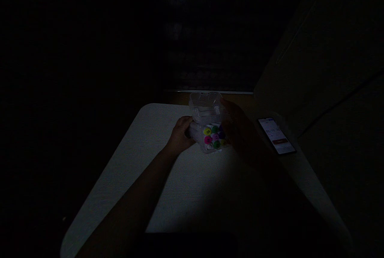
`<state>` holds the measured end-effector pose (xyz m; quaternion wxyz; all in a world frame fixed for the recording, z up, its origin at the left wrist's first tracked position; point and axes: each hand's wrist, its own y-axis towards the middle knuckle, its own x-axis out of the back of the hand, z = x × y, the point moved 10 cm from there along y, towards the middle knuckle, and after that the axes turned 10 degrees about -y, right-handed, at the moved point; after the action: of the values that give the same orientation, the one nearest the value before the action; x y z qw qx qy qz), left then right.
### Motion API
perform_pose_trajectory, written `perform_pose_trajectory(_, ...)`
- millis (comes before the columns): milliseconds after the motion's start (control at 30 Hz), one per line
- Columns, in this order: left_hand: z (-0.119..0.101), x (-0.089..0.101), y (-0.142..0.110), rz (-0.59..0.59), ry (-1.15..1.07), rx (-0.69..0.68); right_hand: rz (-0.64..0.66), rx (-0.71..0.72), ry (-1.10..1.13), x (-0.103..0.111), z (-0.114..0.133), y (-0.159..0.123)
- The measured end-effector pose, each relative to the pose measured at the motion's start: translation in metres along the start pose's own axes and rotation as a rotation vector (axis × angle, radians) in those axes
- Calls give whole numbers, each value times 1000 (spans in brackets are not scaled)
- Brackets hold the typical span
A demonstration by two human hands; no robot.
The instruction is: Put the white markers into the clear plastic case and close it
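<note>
A clear plastic case (196, 133) is held over the far part of the white table, its transparent lid (205, 110) raised. Inside it stand several markers (207, 131), their round ends facing me in yellow, pink, green, purple and white. My left hand (181, 135) is wrapped round the left side of the case. In deep shadow, my right hand (240, 130) grips the right side, one finger reaching up to the edge of the lid. Most of its other fingers are too dark to make out.
A phone (276, 135) with a lit screen lies on the right part of the white table (129, 162). Past the far table edge runs a pale strip (210, 91). A dark wall (330, 70) rises on the right, and the surroundings are nearly black.
</note>
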<state>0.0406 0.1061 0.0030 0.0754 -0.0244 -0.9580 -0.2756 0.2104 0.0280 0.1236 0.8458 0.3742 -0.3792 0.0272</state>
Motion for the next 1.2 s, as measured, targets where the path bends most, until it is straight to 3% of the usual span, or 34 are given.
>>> perform_pose_trajectory(167,-26,3,-2,2,305,-196,-103,-134,48,-17,-42,-2)
perform_pose_trajectory(300,-33,9,-2,-50,356,-221,-195,-283,183,-30,-89,-7)
perform_pose_trajectory(467,-23,13,-1,-70,129,-106,-147,-467,282,-59,-141,-12)
perform_pose_trajectory(600,-11,5,-2,-42,-162,26,-124,-490,307,-69,-155,-13)
perform_pose_trajectory(733,-7,8,0,-92,-322,63,-80,-445,302,-71,-158,-13)
perform_pose_trajectory(933,-15,18,3,-140,-316,30,20,-354,208,-60,-155,-11)
perform_pose_trajectory(1000,-21,17,3,-147,-297,21,27,-256,126,-50,-137,-7)
perform_pose_trajectory(1067,-27,17,3,-159,-293,0,59,-70,-13,-46,-104,-2)
perform_pose_trajectory(1133,-35,17,4,-171,-289,-50,126,120,-135,-53,-71,-3)
perform_pose_trajectory(1200,-45,20,4,-197,-265,-126,146,170,-192,-61,-56,-4)
